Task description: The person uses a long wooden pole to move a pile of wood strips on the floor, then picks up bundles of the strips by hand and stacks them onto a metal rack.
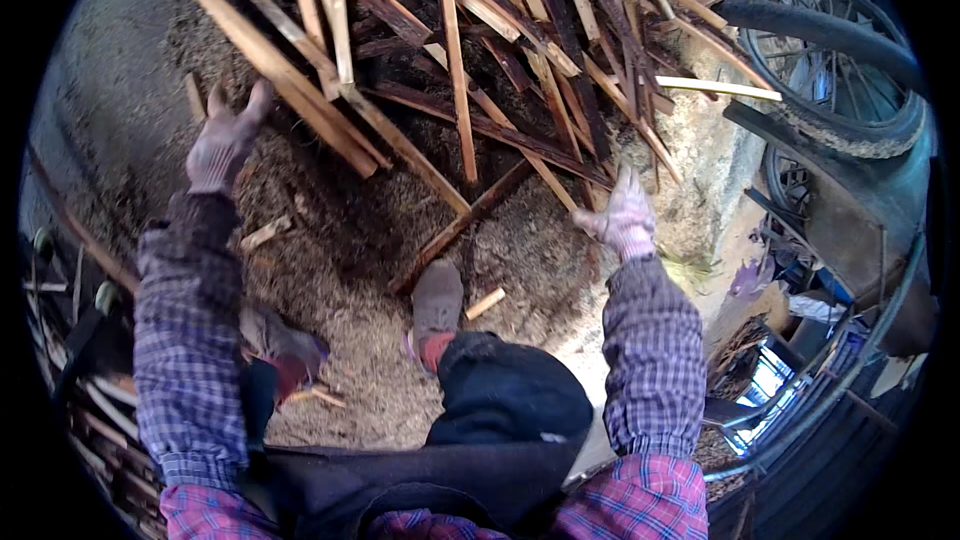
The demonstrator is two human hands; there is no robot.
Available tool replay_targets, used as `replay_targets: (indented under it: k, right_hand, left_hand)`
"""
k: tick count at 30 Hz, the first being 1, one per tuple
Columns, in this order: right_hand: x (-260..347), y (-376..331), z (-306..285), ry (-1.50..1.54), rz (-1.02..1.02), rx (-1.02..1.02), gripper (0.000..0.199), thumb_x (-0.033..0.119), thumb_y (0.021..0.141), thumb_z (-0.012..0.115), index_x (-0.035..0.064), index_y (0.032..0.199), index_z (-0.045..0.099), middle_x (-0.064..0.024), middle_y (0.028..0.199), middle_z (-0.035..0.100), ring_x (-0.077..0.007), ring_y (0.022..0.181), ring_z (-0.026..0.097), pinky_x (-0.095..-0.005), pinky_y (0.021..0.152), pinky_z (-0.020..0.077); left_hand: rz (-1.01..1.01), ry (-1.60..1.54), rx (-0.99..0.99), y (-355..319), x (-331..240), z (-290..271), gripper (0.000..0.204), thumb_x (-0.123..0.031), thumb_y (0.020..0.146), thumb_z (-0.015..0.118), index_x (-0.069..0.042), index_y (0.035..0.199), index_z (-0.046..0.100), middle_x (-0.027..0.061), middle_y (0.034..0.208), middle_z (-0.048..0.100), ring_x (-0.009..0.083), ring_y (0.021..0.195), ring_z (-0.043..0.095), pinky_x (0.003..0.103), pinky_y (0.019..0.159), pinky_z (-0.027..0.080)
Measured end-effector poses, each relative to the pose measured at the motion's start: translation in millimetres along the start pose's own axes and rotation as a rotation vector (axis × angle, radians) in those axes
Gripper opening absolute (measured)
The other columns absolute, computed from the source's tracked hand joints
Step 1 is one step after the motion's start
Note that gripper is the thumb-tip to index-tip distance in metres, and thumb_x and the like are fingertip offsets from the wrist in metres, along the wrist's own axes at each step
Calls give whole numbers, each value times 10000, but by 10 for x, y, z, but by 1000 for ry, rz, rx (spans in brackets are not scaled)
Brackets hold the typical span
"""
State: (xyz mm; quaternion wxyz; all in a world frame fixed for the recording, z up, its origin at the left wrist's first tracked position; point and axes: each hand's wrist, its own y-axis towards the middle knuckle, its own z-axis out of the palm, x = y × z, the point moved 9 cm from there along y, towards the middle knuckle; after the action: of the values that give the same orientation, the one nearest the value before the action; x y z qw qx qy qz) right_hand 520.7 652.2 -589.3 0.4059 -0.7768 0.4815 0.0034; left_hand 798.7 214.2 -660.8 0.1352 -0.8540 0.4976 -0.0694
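A heap of long wooden strips (455,70), some pale and some dark brown, lies in front of me. My left hand (226,138), in a light glove, is open with thumb and fingers spread. Just to its right is the lower part of a thick pale plank (285,80); whether the thumb touches it I cannot tell. At the heap's lower right, my right hand (625,214), also gloved, reaches out with its fingers apart. It is close to the ends of several strips, and nothing shows in its grasp.
My shoes (437,298) stand on ground covered in wood debris. A dark stick (465,225) slants before them, and a short wood piece (485,303) lies beside one shoe. Bicycle wheels (835,65) stand at the right. More poles (100,390) lean at the left edge.
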Motion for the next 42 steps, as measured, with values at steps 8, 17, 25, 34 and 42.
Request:
replay_targets:
  k: [8,17,25,34,42]
  right_hand:
    - [326,635,410,-166,30,-127,1317,802,478,606,102,1430,23,-281,1089,507,-294,969,542,-361,810,473]
    - [496,156,480,146,-184,-312,1200,398,487,837,104,1413,133,-225,1269,427,-365,1166,437,-389,1025,326]
    - [389,322,485,236,-116,-22,870,372,642,719,106,1352,293,-169,1199,531,-285,1088,536,-347,935,429]
    - [533,-23,920,281,-39,73,878,375,661,700,111,1371,256,-176,1169,552,-295,1050,563,-354,907,442]
    - [537,-65,997,250,69,9,923,381,689,699,171,1409,161,-135,1221,509,-276,1091,539,-400,891,449]
  left_hand:
    - [-1006,-673,-26,291,-375,150,1167,-718,583,621,-80,1411,103,305,1267,403,412,1155,448,446,948,387]
    - [-898,-701,-45,264,-280,155,1172,-654,561,701,26,1365,186,258,1217,494,340,1125,507,377,969,379]
    - [-663,-706,-209,151,-156,100,994,-655,610,669,52,1244,379,241,1097,563,337,1089,525,368,910,396]
    - [-694,-726,-538,-358,-124,42,623,-291,740,733,6,1215,459,130,1128,574,187,1026,550,279,865,441]
    - [78,-643,-51,-1087,-2603,20,739,-382,591,764,-37,1170,460,123,1046,546,310,955,528,420,832,428]
